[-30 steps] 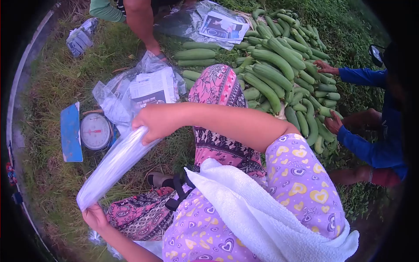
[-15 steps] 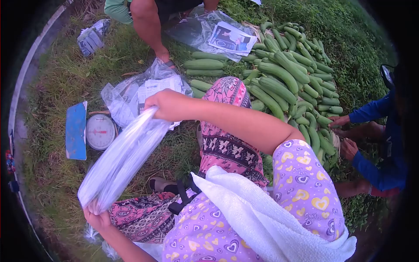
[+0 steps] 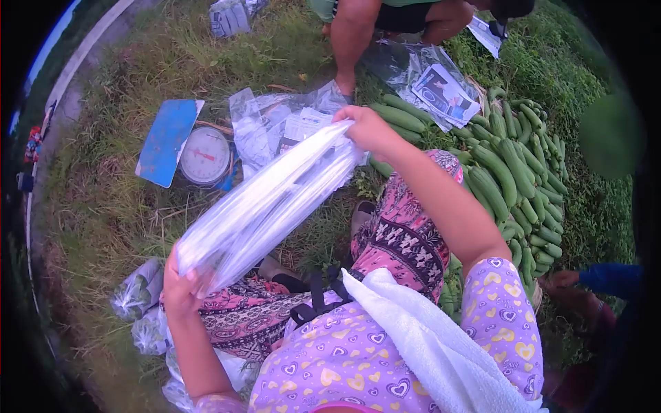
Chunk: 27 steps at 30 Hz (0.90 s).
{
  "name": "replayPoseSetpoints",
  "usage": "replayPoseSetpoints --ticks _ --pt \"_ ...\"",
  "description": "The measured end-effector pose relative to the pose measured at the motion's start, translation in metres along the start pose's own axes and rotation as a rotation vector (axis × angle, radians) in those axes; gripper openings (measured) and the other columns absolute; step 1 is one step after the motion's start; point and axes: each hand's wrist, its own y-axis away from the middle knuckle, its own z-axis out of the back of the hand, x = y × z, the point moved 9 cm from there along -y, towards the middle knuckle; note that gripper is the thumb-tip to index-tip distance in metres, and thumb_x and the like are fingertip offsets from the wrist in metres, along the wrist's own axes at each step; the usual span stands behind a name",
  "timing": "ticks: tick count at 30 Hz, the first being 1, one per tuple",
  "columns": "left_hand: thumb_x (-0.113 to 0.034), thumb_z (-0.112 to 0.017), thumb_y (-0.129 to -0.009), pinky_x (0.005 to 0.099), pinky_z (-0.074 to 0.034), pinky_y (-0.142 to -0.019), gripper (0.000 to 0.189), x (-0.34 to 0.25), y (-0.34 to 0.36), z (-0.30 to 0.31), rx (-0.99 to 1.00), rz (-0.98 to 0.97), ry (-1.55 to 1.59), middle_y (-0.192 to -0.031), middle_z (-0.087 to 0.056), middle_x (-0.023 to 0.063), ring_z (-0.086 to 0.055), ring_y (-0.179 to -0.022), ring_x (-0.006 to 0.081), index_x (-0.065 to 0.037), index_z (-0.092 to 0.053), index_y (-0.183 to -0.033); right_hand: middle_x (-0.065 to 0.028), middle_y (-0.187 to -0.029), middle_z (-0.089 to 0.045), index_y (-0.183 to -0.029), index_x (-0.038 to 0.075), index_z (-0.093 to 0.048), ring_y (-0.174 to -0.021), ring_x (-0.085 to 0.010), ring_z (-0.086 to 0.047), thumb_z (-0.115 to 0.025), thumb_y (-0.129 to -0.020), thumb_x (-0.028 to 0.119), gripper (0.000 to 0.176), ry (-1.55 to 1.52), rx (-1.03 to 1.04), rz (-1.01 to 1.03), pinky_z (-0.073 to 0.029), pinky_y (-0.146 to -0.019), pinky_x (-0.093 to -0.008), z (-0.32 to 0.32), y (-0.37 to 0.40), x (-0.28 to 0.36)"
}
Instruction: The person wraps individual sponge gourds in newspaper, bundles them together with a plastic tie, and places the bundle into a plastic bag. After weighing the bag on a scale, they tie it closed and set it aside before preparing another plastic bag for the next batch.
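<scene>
A long clear plastic bag, gathered in folds, is stretched slantwise between my two hands. My left hand grips its lower end, thumb and fingers closed on the plastic. At the upper end my right hand is closed on the other end of the bag. The stretched plastic hangs above the grass and my patterned trousers. Behind it lie crumpled plastic and newspaper, close to my right hand. A heap of long green gourds lies to the right, beyond my right forearm.
A dial scale stands on the grass beside a blue board. Filled plastic bags lie at lower left. One person crouches at the top; another person's blue sleeve is at right. Newspaper lies near the gourds.
The view has shifted, so the scene sits further right. Both hands still hold the bag, and its folds are spread wider apart. The filled bags at lower left have come more into view.
</scene>
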Motion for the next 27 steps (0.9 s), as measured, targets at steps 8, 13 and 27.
replayPoseSetpoints --ticks 8,13,27 --pt "-0.003 -0.054 -0.084 0.0288 -0.043 -0.061 0.021 -0.019 -0.017 0.000 0.344 -0.311 -0.956 -0.084 -0.055 0.0079 -0.053 -0.068 0.0140 -0.005 -0.060 -0.104 -0.0011 -0.093 -0.059 -0.111 0.006 -0.053 -0.075 -0.0048 -0.056 -0.055 -0.085 0.006 0.025 -0.422 0.268 -0.245 -0.046 -0.063 -0.0184 -0.019 0.002 -0.011" --pt "-0.011 -0.060 -0.078 0.0445 -0.044 -0.087 0.027 0.006 -0.045 0.107 -0.293 -0.021 -1.688 -0.101 -0.055 0.0216 -0.056 -0.096 0.0402 0.004 -0.059 -0.101 -0.0002 -0.093 -0.058 -0.113 0.004 -0.056 -0.076 -0.0075 -0.054 -0.056 -0.083 0.004 0.031 -0.082 0.695 0.093 -0.044 -0.066 -0.0212 -0.090 0.062 0.061" --pt "-0.010 -0.059 -0.078 0.0398 -0.048 -0.089 0.046 -0.145 -0.015 0.087 -0.808 -0.758 -1.600 -0.135 -0.041 0.0146 -0.059 -0.103 0.0331 0.002 -0.050 -0.122 -0.0122 -0.094 -0.058 -0.105 0.005 -0.062 -0.085 -0.0333 -0.063 -0.070 -0.076 0.018 0.033 0.864 -0.457 1.102 -0.051 -0.070 -0.0387 -0.139 0.037 0.244"
